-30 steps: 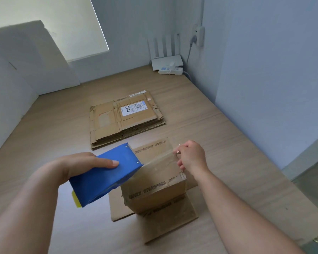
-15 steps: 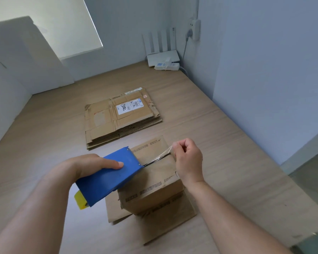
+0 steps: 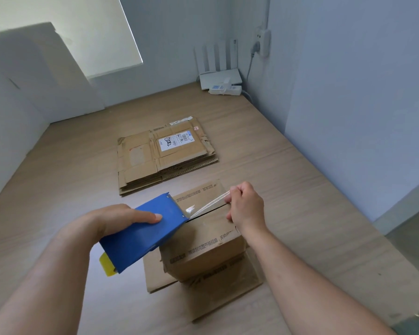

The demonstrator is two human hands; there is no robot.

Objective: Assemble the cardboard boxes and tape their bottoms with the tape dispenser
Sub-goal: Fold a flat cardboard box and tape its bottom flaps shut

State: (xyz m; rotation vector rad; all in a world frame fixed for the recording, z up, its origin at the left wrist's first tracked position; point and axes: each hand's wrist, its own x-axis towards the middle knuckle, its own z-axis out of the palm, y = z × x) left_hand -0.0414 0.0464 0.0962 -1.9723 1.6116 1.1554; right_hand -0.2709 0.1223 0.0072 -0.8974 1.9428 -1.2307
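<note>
Box point(image 3: 203, 243) sits upside down on the wooden table point(image 3: 58, 189) right in front of the person. Its bottom flaps are folded shut on top and its other flaps are spread flat under it. It looks light and empty, so it may slide if pushed. The card is stiff but can dent, so the side walls and corners seem the best places to hold it. Tape point(image 3: 211, 204) is thin, clear and sticky, and it is stretched above the gap between the flaps. The right hand point(image 3: 246, 209) pinches the tape's loose end with curled fingers over the box's right side. The left hand point(image 3: 116, 221) grips the blue dispenser point(image 3: 143, 235) at the box's left edge, thumb flat on its side. Dark Chinese print runs along the box, too slanted to read well. Behind it lies a stack point(image 3: 165, 153) of flat boxes. Its white label point(image 3: 176, 141) shows a barcode and a black scribble.
</note>
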